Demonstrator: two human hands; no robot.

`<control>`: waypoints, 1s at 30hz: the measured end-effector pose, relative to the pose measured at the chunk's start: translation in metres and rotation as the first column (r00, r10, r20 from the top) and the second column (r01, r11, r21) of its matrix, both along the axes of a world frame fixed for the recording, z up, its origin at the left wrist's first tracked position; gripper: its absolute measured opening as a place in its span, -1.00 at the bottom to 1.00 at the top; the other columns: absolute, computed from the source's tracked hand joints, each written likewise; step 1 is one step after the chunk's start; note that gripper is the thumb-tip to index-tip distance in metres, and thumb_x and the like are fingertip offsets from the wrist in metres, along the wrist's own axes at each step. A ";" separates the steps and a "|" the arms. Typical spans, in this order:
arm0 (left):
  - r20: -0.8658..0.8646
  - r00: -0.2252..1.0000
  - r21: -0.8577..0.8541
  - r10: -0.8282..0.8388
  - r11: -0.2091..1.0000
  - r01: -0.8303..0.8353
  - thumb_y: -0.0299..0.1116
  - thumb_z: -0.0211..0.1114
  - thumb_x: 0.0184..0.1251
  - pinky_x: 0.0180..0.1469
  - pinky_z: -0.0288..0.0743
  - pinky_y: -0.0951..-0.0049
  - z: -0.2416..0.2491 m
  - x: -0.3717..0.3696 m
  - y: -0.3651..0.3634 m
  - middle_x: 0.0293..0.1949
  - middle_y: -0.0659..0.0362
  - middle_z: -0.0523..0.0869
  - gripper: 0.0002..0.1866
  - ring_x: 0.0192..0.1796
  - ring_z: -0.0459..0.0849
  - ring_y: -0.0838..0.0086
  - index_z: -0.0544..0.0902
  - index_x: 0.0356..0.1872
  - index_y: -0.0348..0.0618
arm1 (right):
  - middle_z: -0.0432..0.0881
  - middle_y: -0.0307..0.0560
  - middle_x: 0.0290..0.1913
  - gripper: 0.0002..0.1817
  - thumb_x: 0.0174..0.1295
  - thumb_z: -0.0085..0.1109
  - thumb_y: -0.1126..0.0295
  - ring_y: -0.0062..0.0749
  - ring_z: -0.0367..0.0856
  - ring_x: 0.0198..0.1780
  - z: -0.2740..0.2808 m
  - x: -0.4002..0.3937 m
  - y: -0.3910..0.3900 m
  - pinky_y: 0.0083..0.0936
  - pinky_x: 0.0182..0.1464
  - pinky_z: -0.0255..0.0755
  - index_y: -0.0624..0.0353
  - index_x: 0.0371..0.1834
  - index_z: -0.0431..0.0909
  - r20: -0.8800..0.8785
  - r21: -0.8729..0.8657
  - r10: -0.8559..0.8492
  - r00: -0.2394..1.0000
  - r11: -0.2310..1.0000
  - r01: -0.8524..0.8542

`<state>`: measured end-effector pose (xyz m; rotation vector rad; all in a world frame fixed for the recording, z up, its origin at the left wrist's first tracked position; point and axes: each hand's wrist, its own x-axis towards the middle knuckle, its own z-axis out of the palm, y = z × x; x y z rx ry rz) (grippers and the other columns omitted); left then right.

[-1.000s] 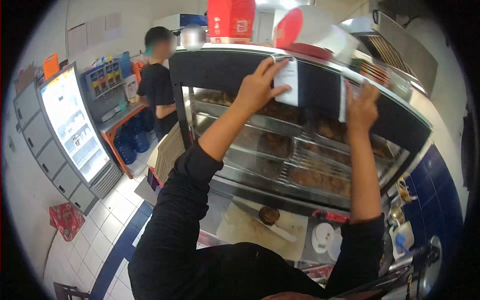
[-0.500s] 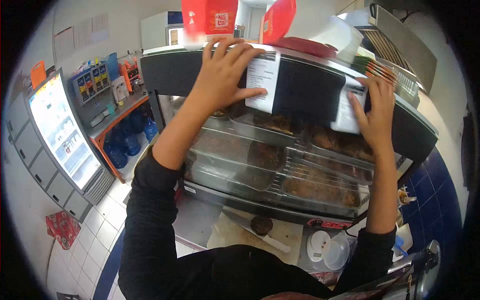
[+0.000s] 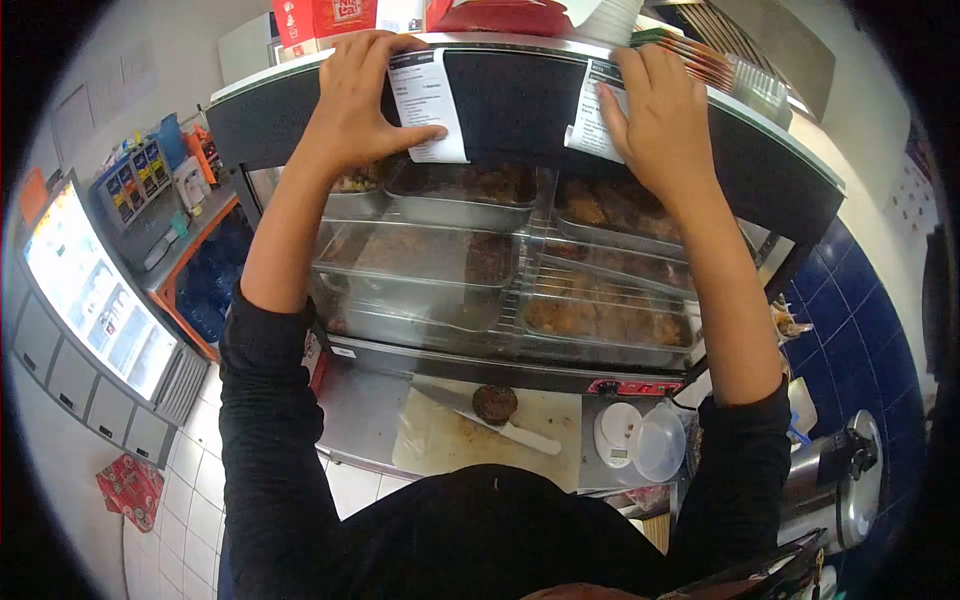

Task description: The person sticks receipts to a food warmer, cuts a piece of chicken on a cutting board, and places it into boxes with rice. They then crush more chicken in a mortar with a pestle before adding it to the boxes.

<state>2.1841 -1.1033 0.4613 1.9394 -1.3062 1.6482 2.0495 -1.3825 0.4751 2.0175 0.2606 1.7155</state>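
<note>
My left hand (image 3: 365,105) reaches to the dark top panel (image 3: 510,110) of a glass food warmer. Its thumb presses on a printed paper slip (image 3: 428,105), with the fingers over the panel's top edge. Further right, my right hand (image 3: 662,115) holds a second printed slip (image 3: 597,110) against the same panel, thumb on the paper and fingers near the top edge. Both slips hang down the panel's front. Behind the glass below are metal trays of food (image 3: 605,318).
Below the warmer, a cutting board (image 3: 420,440) bears a knife (image 3: 525,437) and a dark round item (image 3: 495,404). Beside it are a white scale (image 3: 619,450) and a clear plastic container (image 3: 660,445). Red packages (image 3: 505,17) lie on top. A lit fridge (image 3: 95,290) stands left.
The view has shifted, so the warmer sits higher and further left. The right slip now hangs flatter against the panel, and my right hand is closer to the top edge.
</note>
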 end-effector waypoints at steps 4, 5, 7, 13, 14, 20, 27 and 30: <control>0.093 0.993 -0.019 0.067 0.998 -0.065 0.12 0.51 -0.25 0.30 0.12 0.07 -0.002 -0.004 0.002 0.13 0.07 0.42 -0.15 0.27 0.30 0.12 0.46 0.17 0.04 | 0.45 -0.12 -0.19 -0.72 0.12 0.18 0.25 -0.25 0.44 -0.09 0.001 -0.001 -0.004 -0.22 -0.11 0.32 0.15 -0.16 0.49 -0.016 -0.072 0.012 1.000 0.997 -0.013; 0.135 0.985 -0.025 0.106 0.994 -0.103 0.14 0.48 -0.22 0.31 0.10 0.08 -0.003 -0.007 0.002 0.12 0.08 0.43 -0.15 0.28 0.30 0.13 0.45 0.19 0.04 | 0.46 -0.11 -0.19 -0.71 0.12 0.18 0.26 -0.24 0.44 -0.09 0.001 0.000 -0.004 -0.23 -0.11 0.33 0.17 -0.16 0.49 -0.013 -0.082 0.000 1.000 0.997 -0.001; 0.218 0.959 -0.044 0.183 0.983 -0.177 0.17 0.42 -0.16 0.32 0.07 0.10 -0.005 -0.013 0.002 0.12 0.08 0.45 -0.15 0.29 0.30 0.15 0.43 0.23 0.04 | 0.46 -0.10 -0.19 -0.70 0.10 0.20 0.26 -0.24 0.44 -0.09 0.002 0.000 0.000 -0.24 -0.11 0.33 0.18 -0.17 0.49 -0.026 -0.121 0.062 0.998 0.991 -0.064; 0.223 0.941 0.009 0.255 0.964 -0.264 0.19 0.29 -0.05 0.40 -0.05 0.08 -0.006 -0.022 -0.004 0.15 0.10 0.45 -0.18 0.33 0.27 0.22 0.37 0.28 0.07 | 0.45 -0.02 -0.18 -0.55 0.08 0.19 0.09 -0.20 0.45 -0.09 0.000 0.004 0.014 -0.23 -0.10 0.31 0.25 -0.14 0.49 -0.113 -0.090 0.130 0.985 0.986 -0.140; 0.248 0.936 -0.002 0.250 0.966 -0.258 0.19 0.29 -0.06 0.40 -0.05 0.07 -0.005 -0.021 -0.004 0.13 0.10 0.46 -0.18 0.33 0.28 0.22 0.37 0.28 0.06 | 0.45 -0.01 -0.17 -0.51 0.08 0.18 0.05 -0.18 0.45 -0.09 0.000 0.004 0.017 -0.21 -0.10 0.30 0.27 -0.11 0.49 -0.120 -0.081 0.103 0.987 0.990 -0.113; 0.166 0.972 0.033 0.167 0.984 -0.175 0.28 0.32 -0.18 0.41 -0.08 0.05 -0.003 -0.018 -0.002 0.08 0.09 0.49 -0.02 0.30 0.33 0.25 0.32 0.34 0.06 | 0.46 0.00 -0.12 -0.23 0.07 0.16 -0.15 -0.16 0.44 -0.03 -0.008 0.005 0.028 -0.12 -0.05 0.28 0.28 0.16 0.39 -0.056 -0.020 0.132 0.990 0.991 -0.134; 0.304 0.940 -0.019 0.154 0.988 -0.156 0.24 0.34 -0.05 0.44 -0.16 0.06 -0.009 -0.028 -0.002 0.23 0.03 0.40 0.00 0.34 0.28 0.15 0.23 0.37 -0.14 | 0.47 0.02 0.02 -0.10 0.03 0.23 -0.13 -0.10 0.43 0.04 -0.022 0.006 0.026 0.11 0.11 0.22 0.19 0.35 0.19 -0.037 -0.009 0.234 0.971 0.972 -0.235; 0.131 0.991 -0.036 -0.009 0.999 0.014 0.37 0.35 -0.19 0.33 -0.57 -0.31 -0.016 -0.027 0.007 0.49 -0.17 -0.16 0.32 0.52 -0.34 -0.07 -0.15 0.48 -0.20 | 0.40 0.15 0.19 -0.22 0.06 0.32 0.14 -0.02 0.36 0.20 -0.026 -0.010 0.034 -0.16 0.27 0.16 0.20 0.33 0.24 0.058 -0.074 0.400 0.915 0.915 -0.396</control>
